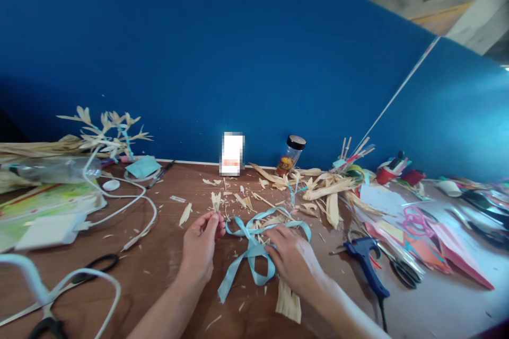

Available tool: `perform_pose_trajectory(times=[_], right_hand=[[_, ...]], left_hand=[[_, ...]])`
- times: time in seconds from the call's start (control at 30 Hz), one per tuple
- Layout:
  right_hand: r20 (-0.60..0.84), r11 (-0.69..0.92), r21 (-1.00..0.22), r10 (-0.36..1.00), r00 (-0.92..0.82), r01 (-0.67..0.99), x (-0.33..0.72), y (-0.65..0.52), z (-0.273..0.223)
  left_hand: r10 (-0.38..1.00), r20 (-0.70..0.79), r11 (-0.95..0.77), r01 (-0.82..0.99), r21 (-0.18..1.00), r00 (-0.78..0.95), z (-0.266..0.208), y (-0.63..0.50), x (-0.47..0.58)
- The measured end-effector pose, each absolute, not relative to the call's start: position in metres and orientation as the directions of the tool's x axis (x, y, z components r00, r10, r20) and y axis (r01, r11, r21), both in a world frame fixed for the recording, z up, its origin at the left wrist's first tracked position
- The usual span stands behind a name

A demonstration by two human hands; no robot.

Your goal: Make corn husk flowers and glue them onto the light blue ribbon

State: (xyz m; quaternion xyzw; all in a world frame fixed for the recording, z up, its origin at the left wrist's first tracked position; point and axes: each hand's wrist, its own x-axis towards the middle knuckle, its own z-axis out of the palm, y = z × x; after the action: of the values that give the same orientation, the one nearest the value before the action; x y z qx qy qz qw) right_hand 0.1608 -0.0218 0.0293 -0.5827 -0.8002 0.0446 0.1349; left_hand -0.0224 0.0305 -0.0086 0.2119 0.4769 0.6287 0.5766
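My left hand (204, 233) is closed, thumb against fingers, on a small flower of pale dried husk (215, 201), its petals pointing up. My right hand (292, 251) lies over a loose tangle of light blue ribbon (256, 249), with fingers stretched out and apart. Its fingertips reach the ribbon loops and some husk scraps, and whether they touch or press on them is hard to tell. Below that hand, a flat strip of dried husk (288, 304) sticks out. Small husk shreds (185, 214) are scattered around both hands.
A blue glue gun (366, 259) and scissors (403, 270) lie right; larger scissors (95, 270) lie front left. White cables (149, 206) run from a white power block (51, 231). Behind stand a bright screen (232, 153), a jar (292, 154) and husk flowers (113, 130) before a blue partition.
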Motion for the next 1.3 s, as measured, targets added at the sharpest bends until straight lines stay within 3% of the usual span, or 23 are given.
perform_pose_trajectory(times=[0.13, 0.23, 0.37, 0.5, 0.63, 0.73, 0.83, 1.07, 1.3], right_hand=[[-0.051, 0.430, -0.157, 0.895, -0.442, 0.889, 0.163, -0.018, 0.031], [-0.219, 0.533, -0.243, 0.784, -0.581, 0.811, 0.174, -0.017, 0.043], [-0.065, 0.440, -0.322, 0.873, -0.483, 0.838, 0.173, 0.002, 0.062], [0.098, 0.348, -0.340, 0.937, -0.335, 0.874, 0.153, 0.044, 0.057], [0.115, 0.378, -0.417, 0.924, -0.364, 0.827, 0.124, 0.087, 0.031], [0.103, 0.398, -0.439, 0.913, -0.395, 0.805, 0.096, 0.107, 0.011], [0.092, 0.419, -0.438, 0.901, -0.424, 0.795, 0.064, 0.115, -0.004], [0.075, 0.404, -0.415, 0.908, -0.412, 0.815, 0.008, 0.121, -0.012], [0.068, 0.403, -0.479, 0.903, -0.425, 0.779, 0.027, 0.118, -0.007]], left_hand=[[0.909, -0.286, 0.076, -0.555, 0.828, -0.302, -0.009, 0.034, -0.025], [0.874, -0.283, 0.016, -0.560, 0.829, -0.394, -0.009, 0.037, -0.028], [0.861, -0.234, -0.022, -0.492, 0.870, -0.452, -0.010, 0.038, -0.030], [0.913, -0.050, -0.069, -0.273, 0.960, -0.406, -0.012, 0.031, -0.026], [0.915, 0.188, -0.186, 0.041, 0.982, -0.357, -0.008, 0.017, -0.019], [0.884, 0.306, -0.282, 0.118, 0.952, -0.354, 0.000, 0.009, -0.017], [0.853, 0.275, -0.284, 0.048, 0.958, -0.443, 0.006, 0.010, -0.020], [0.796, -0.049, -0.260, -0.414, 0.872, -0.604, 0.008, 0.039, -0.042], [0.772, -0.111, -0.255, -0.465, 0.848, -0.625, 0.000, 0.046, -0.048]])
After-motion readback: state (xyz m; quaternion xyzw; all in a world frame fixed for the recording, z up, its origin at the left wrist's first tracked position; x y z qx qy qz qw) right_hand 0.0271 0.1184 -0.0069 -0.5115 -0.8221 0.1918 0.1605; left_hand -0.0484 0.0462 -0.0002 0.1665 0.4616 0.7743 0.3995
